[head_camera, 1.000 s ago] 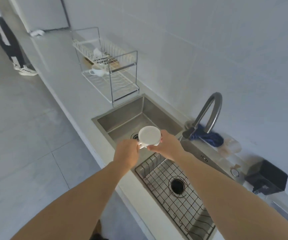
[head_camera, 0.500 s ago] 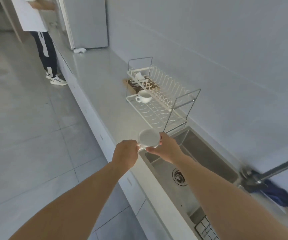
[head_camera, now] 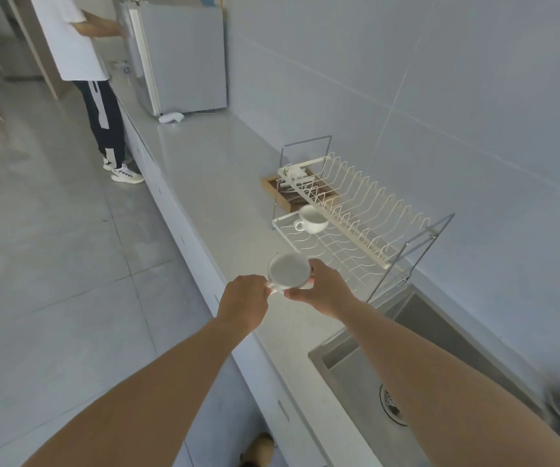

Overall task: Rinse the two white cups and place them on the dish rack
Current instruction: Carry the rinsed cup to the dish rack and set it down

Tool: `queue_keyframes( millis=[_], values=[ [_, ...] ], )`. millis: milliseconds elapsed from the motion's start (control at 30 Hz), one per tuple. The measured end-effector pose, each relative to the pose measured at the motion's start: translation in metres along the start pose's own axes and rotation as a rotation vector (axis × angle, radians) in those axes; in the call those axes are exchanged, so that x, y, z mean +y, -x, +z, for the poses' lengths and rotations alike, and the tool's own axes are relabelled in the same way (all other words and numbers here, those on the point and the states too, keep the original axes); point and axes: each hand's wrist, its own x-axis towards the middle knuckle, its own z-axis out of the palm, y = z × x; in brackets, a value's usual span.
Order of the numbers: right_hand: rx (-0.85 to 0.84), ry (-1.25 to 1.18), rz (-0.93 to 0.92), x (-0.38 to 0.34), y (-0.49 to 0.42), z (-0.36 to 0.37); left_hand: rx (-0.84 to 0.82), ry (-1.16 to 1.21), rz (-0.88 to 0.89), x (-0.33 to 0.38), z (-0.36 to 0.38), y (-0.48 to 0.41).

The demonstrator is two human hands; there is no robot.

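While held up over the worktop edge, the second white cup (head_camera: 289, 272) sits between both hands, mouth tipped toward the camera, inside looks empty. Left hand (head_camera: 244, 303) pinches the handle side w/ fingers (head_camera: 265, 291) pressed together; handle itself mostly hidden. Right hand (head_camera: 326, 288) cups the far wall, thumb under the rim, other fingers wrapped behind, so a closed hold on the cup.

Handling (judgement): small ceramic, light, stiff, breakable, prob. wet so slippery on the glaze. Best hold = handle pinch plus a palm on the body, as now; one-hand rim grip would be risky.

First white cup (head_camera: 311, 219) already on the dish rack (head_camera: 356, 210), lower tier, far end, upright, handle to the left. Nearer wires of that tier are free, just beyond the held cup.

Further out: worktop (head_camera: 211, 170) runs away to a small fridge (head_camera: 180, 59); sink (head_camera: 366, 375) at lower right, drain visible. Another person (head_camera: 79, 45) stands by the fridge, well apart. Step in hand, I'd say: carrying cup no. 2 to the rack; task approx. most of the way done.
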Motion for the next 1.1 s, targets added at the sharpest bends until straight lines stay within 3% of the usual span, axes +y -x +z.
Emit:
queue_keyframes(
  millis=[333,567,767,1100],
  values=[
    [0.008,-0.093,0.130,0.051,-0.100,-0.013,-0.074,0.053,0.137,0.006,0.037,-0.116],
    [0.094,-0.163,0.248,0.079,-0.118,-0.020,-0.148,0.131,0.218,0.019,0.063,-0.169],
    [0.258,-0.299,0.436,0.095,-0.127,-0.015,-0.198,0.171,0.320,0.028,0.082,-0.206],
    [0.429,-0.340,0.595,0.111,-0.135,-0.008,-0.336,0.210,0.548,0.032,0.114,-0.253]
  ],
)
